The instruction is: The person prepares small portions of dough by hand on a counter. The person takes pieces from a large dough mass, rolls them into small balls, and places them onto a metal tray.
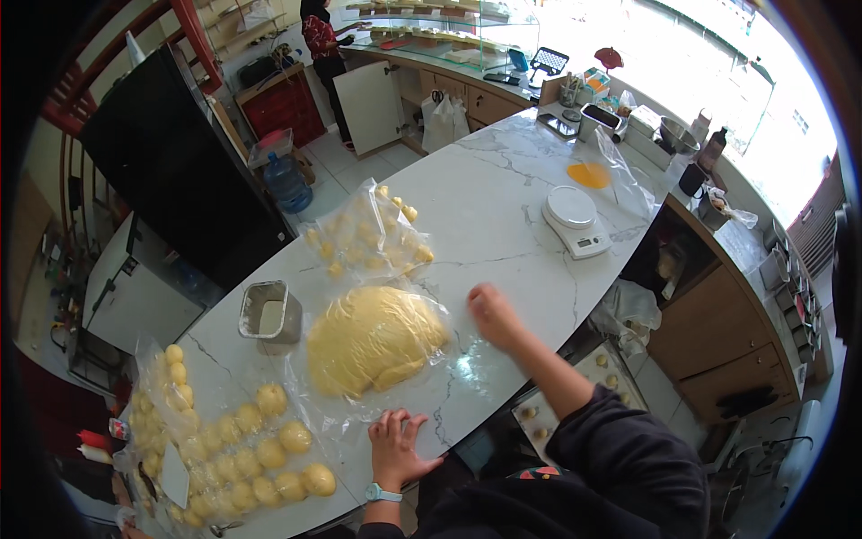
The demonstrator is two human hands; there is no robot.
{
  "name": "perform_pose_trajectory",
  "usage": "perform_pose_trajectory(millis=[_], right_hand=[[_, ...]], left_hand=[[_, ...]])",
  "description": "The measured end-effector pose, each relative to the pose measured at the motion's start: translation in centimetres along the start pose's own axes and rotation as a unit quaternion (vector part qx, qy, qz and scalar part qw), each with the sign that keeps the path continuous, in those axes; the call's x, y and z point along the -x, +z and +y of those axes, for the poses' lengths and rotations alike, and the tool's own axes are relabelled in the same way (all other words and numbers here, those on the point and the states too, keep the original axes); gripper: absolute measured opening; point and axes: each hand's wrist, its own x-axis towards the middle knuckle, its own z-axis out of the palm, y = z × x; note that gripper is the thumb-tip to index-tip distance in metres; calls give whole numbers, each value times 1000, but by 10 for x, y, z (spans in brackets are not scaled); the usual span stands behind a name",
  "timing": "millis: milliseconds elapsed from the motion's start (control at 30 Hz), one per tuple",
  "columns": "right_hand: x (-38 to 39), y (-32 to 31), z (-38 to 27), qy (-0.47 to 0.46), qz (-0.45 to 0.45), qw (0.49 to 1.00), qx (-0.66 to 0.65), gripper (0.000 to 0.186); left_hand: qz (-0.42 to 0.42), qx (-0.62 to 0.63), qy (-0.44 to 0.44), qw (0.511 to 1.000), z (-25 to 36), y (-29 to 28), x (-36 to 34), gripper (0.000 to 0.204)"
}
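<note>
My left hand [398, 449] rests at the counter's near edge, fingers spread and bent, below a large mound of yellow dough [373, 337] under clear plastic. My right hand [489, 310] is raised right of the mound, motion-blurred, its finger shape unclear. Rows of round dough balls [292, 436] lie under plastic on the left, with a white scraper [175, 476] among them. A metal tin [278, 328] holding white powder sits left of the mound. Behind it, smaller dough pieces [404, 216] lie under a plastic bag. A white digital scale [575, 225] stands on the right.
The marble counter [476, 198] runs diagonally. Behind are a black fridge [162, 153], water jug [287, 180] and a person [321, 45] by a display case. A phone [558, 126], orange sheet [588, 173] and bowl [678, 135] sit far right. A tray [611, 373] sits below counter level.
</note>
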Motion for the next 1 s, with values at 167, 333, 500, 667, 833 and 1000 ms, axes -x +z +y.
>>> perform_pose_trajectory(millis=[167,333,500,667,833,1000], right_hand=[[73,-9,8,-73,-123,979,-146,15],[-10,-12,28,-67,26,990,123,16],[50,14,-9,-58,-159,984,-46,12],[12,-37,42,-75,7,988,135,15],[8,18,-7,54,-102,993,-23,16],[45,-40,36,48,-97,990,-89,21]], left_hand=[[7,-7,-15,1000,-3,-6,8,76],[4,-2,7,1000,5,-3,-1,77],[7,-14,-26,1000,-1,1,22,77],[16,-44,-14,999,7,12,28,81],[3,-49,-52,997,5,13,27,82],[25,-39,-42,998,6,4,22,83]])
